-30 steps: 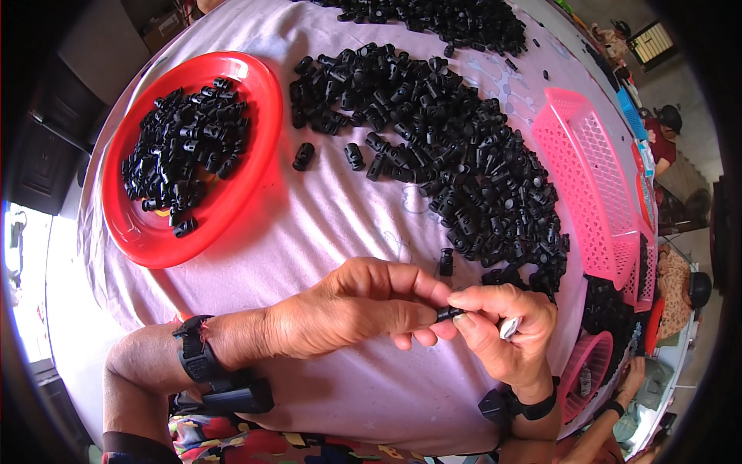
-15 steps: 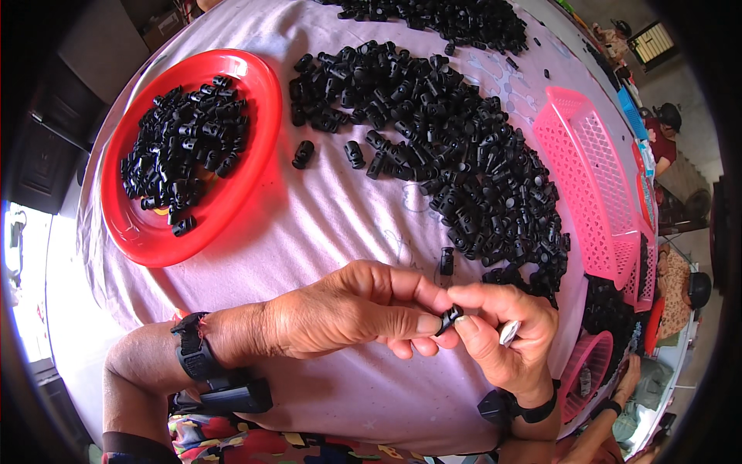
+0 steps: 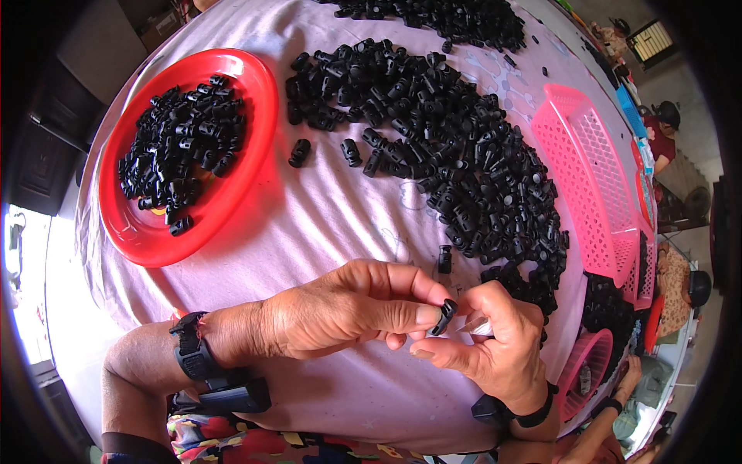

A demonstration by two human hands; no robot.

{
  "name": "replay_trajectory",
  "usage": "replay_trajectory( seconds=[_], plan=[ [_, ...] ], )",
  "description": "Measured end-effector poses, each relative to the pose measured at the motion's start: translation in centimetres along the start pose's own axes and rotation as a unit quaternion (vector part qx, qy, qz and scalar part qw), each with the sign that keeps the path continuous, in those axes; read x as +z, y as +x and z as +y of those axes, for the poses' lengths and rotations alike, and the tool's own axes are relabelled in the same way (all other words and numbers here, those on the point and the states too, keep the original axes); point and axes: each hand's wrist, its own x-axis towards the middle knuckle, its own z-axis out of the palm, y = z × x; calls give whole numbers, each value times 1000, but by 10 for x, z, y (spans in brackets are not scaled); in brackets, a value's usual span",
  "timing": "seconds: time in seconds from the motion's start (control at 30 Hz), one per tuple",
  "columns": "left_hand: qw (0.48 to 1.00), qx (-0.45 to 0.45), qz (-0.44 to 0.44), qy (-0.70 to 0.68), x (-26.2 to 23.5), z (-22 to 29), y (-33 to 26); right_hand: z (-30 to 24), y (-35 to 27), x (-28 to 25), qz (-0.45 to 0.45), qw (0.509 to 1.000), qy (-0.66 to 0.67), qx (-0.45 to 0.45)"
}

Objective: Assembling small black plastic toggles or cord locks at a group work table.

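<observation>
Head view, nearest the person: the left hand (image 3: 340, 313) pinches a small black clip (image 3: 443, 317) between thumb and forefinger, and the right hand (image 3: 495, 348) is closed on a thin pale tool (image 3: 475, 325) beside it. Half a second ago the clip lay lower and flatter between the hands; now it is raised and tilted, probably being turned for fitting. Its long axis runs from lower left to upper right, upper end toward the black pile (image 3: 456, 147), with the red plate (image 3: 255, 100) and pink basket (image 3: 587, 178) beyond.
</observation>
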Motion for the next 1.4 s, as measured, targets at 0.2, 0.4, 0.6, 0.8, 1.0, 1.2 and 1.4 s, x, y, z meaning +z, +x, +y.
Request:
replay_trajectory(
  seconds=[0.2,0.4,0.6,0.8,1.0,1.2,1.4],
  plan=[
    [1000,-1,-3,15,1,-2,1,1,-2,0,16,1000,-9,6],
    [1000,0,2,20,0,-3,2,2,-3,-2,-8,998,-56,8],
    [999,15,12,43,1,-6,3,0,-2,0,-6,997,-71,4],
    [997,68,11,40,7,-4,0,2,-7,-1,0,999,-49,-8],
    [982,160,62,81,10,20,-27,-4,-7,-5,8,996,-82,-28],
    [898,302,257,193,-20,62,-89,-21,-3,-1,43,992,-94,-66],
    [759,412,380,330,-33,78,-113,-97,-5,-39,70,983,-164,-39]
  ],
)
